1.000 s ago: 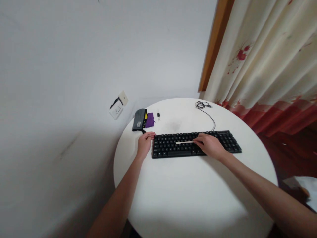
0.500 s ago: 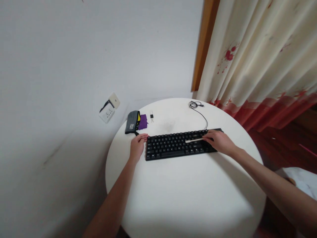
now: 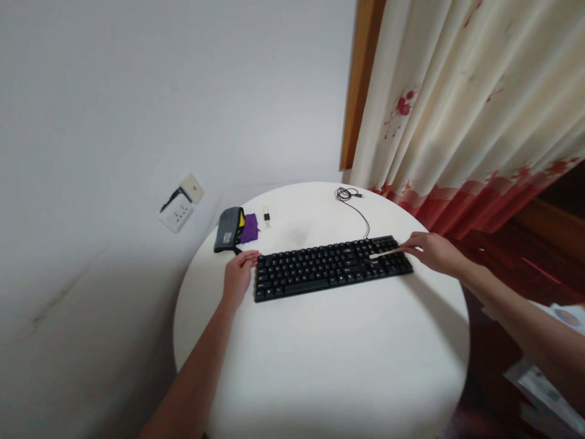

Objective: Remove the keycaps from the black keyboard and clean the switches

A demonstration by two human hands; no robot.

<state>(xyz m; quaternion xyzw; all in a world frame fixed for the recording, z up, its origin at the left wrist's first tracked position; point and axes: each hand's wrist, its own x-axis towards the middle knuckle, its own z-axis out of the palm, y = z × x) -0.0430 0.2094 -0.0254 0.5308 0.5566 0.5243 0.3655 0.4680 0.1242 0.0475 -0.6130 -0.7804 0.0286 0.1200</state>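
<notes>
A black keyboard (image 3: 320, 267) lies on the round white table. My left hand (image 3: 239, 272) holds the keyboard's left edge near its top corner, fingers together. Between the thumb and fingertips of my right hand (image 3: 429, 250) is a slim white swab (image 3: 386, 252), pinched at its right end. The swab's thicker tip points left and lies over the keys between the main block and the number pad; whether it touches them I cannot tell. My right hand is just past the keyboard's right end.
A grey pouch (image 3: 227, 230) and a purple cloth (image 3: 250, 228) lie at the back left of the table (image 3: 338, 353). Beside them is a black binder clip (image 3: 267, 217). The keyboard's cable (image 3: 350, 195) is coiled near the back edge. Wall sockets (image 3: 176, 213) and a curtain (image 3: 439, 122) stand beyond.
My right hand has moved right along the keyboard with the swab, from over the number pad to beyond it. My left hand stays at the left edge. The whole view has shifted somewhat.
</notes>
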